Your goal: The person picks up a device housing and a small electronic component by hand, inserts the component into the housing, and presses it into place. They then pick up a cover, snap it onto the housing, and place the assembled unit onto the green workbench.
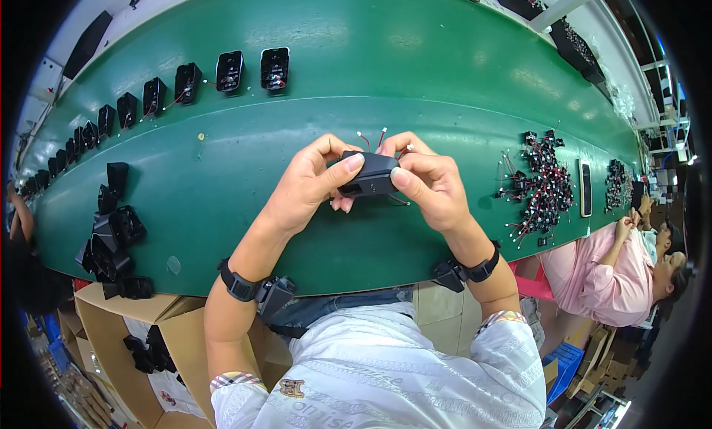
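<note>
A small black plastic housing [370, 178] with thin red and white wires sticking out of its top is gripped from both sides above the green work surface [415, 80]. My left hand [308, 183] pinches its left end, thumb on the front face. My right hand [430, 183] clasps its right end, thumb pressed on the front. Both wrists wear black straps with small black devices attached.
A pile of black housings [111, 232] lies at the left. A row of assembled black parts [185, 84] runs along the belt's far side. A heap of small wired components [541, 188] lies at the right, with a person in pink [608, 269] beyond. Cardboard boxes [141, 332] stand below left.
</note>
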`<state>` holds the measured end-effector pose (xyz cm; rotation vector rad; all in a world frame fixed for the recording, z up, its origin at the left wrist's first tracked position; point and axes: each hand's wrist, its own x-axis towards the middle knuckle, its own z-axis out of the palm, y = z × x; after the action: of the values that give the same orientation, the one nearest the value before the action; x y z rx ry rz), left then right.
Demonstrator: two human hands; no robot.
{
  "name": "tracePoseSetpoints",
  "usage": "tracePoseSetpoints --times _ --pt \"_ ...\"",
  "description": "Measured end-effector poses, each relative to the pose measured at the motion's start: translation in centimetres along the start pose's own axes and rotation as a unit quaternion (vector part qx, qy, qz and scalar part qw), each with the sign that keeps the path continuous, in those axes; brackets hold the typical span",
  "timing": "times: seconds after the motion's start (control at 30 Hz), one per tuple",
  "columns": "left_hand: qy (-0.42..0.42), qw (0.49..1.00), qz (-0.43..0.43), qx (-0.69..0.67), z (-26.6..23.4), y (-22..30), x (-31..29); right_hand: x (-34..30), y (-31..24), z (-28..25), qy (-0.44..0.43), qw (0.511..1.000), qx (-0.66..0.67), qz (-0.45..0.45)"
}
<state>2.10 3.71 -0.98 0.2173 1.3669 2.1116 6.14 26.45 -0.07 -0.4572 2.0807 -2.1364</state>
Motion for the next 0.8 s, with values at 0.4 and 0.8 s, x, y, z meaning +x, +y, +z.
tracePoseSetpoints --times 0.4,0.8 --pt "0.052 0.981 0.167 0.079 -1.8 -0.1 0.3 1.4 -0.7 2.1 -0.090 0.994 -0.032 -0.061" --pt "0.632 0.422 0.056 0.648 -18.1 10.3 -15.5 14.8 1.9 -3.8 -0.029 0.783 -0.601 -0.154"
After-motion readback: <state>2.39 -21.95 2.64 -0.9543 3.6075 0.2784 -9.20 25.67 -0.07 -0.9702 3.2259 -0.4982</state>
